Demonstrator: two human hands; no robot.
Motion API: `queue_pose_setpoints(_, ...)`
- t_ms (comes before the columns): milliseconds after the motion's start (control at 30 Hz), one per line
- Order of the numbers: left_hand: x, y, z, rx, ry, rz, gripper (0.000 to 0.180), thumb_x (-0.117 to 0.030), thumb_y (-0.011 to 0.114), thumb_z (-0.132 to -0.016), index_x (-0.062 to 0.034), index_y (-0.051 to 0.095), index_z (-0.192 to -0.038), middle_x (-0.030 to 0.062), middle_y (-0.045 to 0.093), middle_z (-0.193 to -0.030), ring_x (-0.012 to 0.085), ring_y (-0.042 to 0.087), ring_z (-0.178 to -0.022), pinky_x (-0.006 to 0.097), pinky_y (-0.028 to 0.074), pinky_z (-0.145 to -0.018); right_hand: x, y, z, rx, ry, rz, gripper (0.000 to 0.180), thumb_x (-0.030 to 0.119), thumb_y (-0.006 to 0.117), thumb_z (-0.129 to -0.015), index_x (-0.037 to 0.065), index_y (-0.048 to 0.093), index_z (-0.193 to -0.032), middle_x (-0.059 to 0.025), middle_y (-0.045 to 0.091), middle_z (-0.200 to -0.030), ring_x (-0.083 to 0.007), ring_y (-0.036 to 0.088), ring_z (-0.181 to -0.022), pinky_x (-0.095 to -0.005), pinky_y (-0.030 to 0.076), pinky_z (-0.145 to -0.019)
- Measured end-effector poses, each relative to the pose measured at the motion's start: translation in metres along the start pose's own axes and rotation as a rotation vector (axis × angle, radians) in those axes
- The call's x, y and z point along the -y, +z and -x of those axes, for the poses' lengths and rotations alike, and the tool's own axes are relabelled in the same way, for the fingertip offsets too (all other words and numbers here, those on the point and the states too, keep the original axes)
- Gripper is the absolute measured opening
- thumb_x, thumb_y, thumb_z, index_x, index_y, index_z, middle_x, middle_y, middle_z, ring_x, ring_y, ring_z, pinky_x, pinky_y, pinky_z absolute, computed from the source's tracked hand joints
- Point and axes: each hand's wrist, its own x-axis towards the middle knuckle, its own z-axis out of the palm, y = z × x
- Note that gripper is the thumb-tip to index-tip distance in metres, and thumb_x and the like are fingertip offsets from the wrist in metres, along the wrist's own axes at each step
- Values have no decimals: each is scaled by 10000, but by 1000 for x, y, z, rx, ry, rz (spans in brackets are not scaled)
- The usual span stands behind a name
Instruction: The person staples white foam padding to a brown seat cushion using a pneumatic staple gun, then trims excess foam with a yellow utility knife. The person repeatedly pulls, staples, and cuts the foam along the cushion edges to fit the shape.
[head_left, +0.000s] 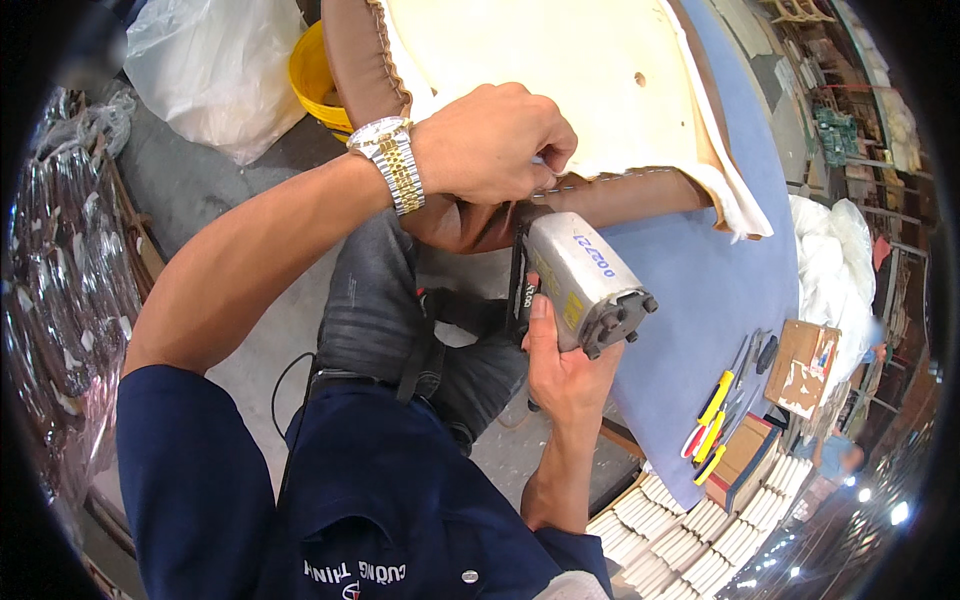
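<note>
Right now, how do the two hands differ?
The left hand curls its fingers at the edge of the brown cover; the right hand wraps around the gray staple gun. The left hand has a silver-and-gold watch at its wrist; the right hand shows none. Both hands are ungloved.

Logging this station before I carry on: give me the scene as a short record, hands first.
Left hand: fingers bent at the edge of the brown cover; exact grip hidden
Right hand: wrapped around a staple gun
Workpiece: cream panel, brown cover along its edge
Surface: blue table
On the table: yellow-handled tools
Left of workpiece: yellow bucket
</note>
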Motion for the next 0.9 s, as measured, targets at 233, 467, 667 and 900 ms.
queue_pose_setpoints(233,-1,-13,-9,-105,40,75,213,-222,745,-929,-44,771,-1044,107,771,-931,204,720,-804,332,557,-748,16,-14,-4,45,112,19,239,117,675,-981,-55,668,-1147,-183,743,-1020,-247,662,-649,-378,519,-609)
queue_pose_setpoints(467,24,-67,51,-261,-30,-255,400,-360,631,-1033,-98,706,-1326,105,743,-1101,201,685,-986,350,528,-877,-29,-88,65,-539,417,-653,407,143,620,-1030,8,533,-1404,-181,747,-1101,-122,588,-533,-270,507,-463)
queue_pose_setpoints(667,-18,-15,32,-420,-112,-5,401,-380,564,-1087,-65,766,-1231,16,674,-699,100,570,-659,300,481,-644,-90,-141,103,-794,398,-804,413,178,594,-1055,28,491,-1426,-197,720,-1146,-100,548,-577,-245,471,-484)
queue_pose_setpoints(900,-89,71,-36,-460,-26,542,384,-264,620,-1075,9,666,-1341,-53,612,-722,15,485,-673,204,399,-613,-131,-143,114,-786,366,-1167,393,200,619,-1047,9,514,-1374,-240,694,-1177,-105,537,-633,-248,454,-518)
